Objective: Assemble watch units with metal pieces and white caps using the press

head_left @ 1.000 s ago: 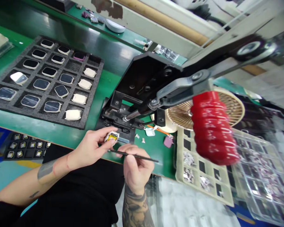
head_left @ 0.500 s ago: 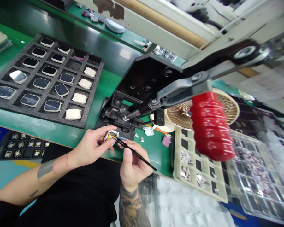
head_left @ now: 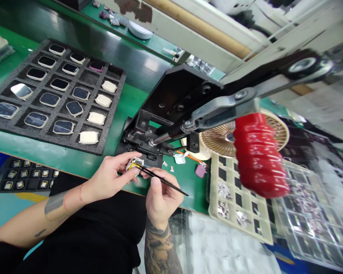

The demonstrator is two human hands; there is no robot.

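Note:
Between its thumb and fingers, my left hand [head_left: 114, 172] grips a small white watch case [head_left: 130, 164], opened up, with yellow and metal parts showing inside. My right hand [head_left: 163, 194] is closed around a pair of thin black tweezers [head_left: 167, 183]. The tweezers' tips reach into the watch case; whether they pinch a part there is too small to tell. Just beyond both hands stands a black press fixture [head_left: 148, 140] with a lever ending in a red ribbed handle [head_left: 258, 156].
To the left lies a grey foam tray [head_left: 100, 146] of watch-like pieces with dark screens and cream covers. Right of the press are a fan [head_left: 217, 137], a purple case [head_left: 200, 170] and a compartment box [head_left: 213, 205] of small parts. A black tray [head_left: 31, 182] sits lower left.
The outer end of the tweezers has risen slightly as my right hand tilts. The left hand holds the watch case in nearly the same place.

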